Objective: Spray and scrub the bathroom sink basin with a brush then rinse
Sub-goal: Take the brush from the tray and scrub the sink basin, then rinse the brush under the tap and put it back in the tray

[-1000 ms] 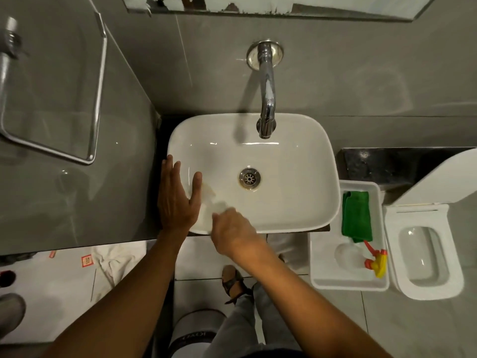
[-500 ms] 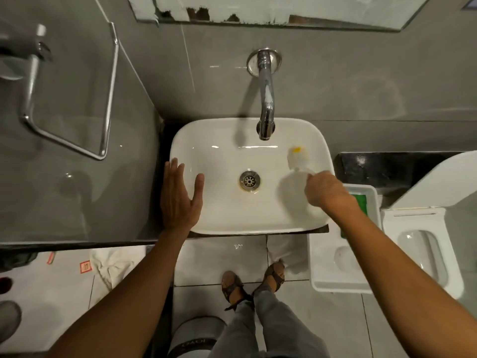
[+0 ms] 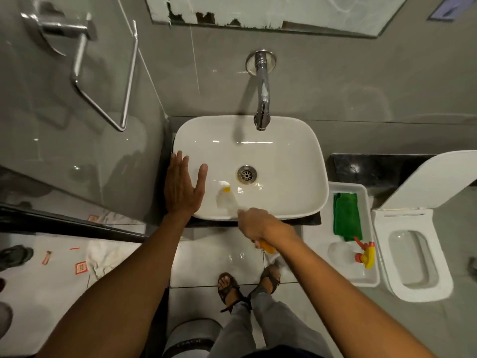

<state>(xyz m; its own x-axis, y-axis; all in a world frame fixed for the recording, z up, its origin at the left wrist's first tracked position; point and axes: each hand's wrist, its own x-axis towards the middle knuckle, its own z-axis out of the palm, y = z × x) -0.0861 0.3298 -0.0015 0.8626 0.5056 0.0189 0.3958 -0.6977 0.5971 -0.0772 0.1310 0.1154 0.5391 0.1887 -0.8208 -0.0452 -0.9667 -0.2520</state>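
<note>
A white rectangular sink basin [image 3: 284, 156] sits under a chrome wall faucet [image 3: 262, 99], with a round drain [image 3: 247, 173] at its middle. My left hand [image 3: 182, 187] lies flat and open on the basin's left rim. My right hand [image 3: 260, 224] is closed on a brush with a yellow handle end below the fist. The white brush head [image 3: 224, 198], blurred, presses on the basin's front-left inner wall. No water runs from the faucet.
A white tray [image 3: 343, 277] right of the sink holds a green cloth [image 3: 346, 217] and a spray bottle [image 3: 361, 254] with a yellow-red trigger. A toilet [image 3: 413, 254] stands further right. A glass shower panel [image 3: 77, 125] stands on the left. A bin [image 3: 191, 337] stands by my feet.
My right hand has swept the brush from the basin's right side back to its front-left wall. The left hand has stayed on the rim.
</note>
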